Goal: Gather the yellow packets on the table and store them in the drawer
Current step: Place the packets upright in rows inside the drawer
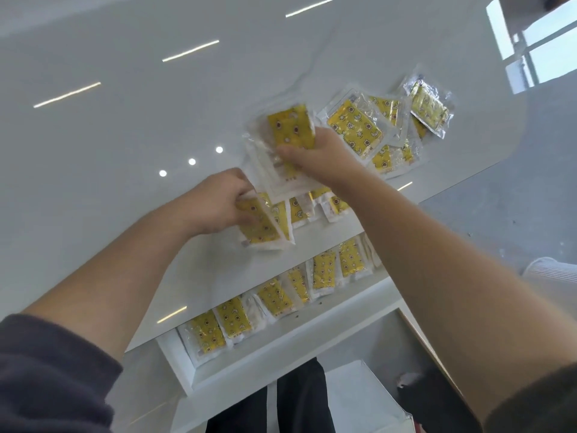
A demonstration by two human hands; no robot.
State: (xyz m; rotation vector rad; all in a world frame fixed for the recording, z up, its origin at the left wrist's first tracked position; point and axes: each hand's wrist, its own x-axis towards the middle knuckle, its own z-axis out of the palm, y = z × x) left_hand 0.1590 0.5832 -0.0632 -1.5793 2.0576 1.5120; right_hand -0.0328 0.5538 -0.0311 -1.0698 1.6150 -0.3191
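The left hand curls its fingers around a couple of yellow packets just above the near edge of the white table. The right hand, just beyond it, grips a small stack of packets between thumb and fingers. A loose pile of packets lies on the table beside the right hand. Below the table edge, the open drawer holds a row of packets lined side by side.
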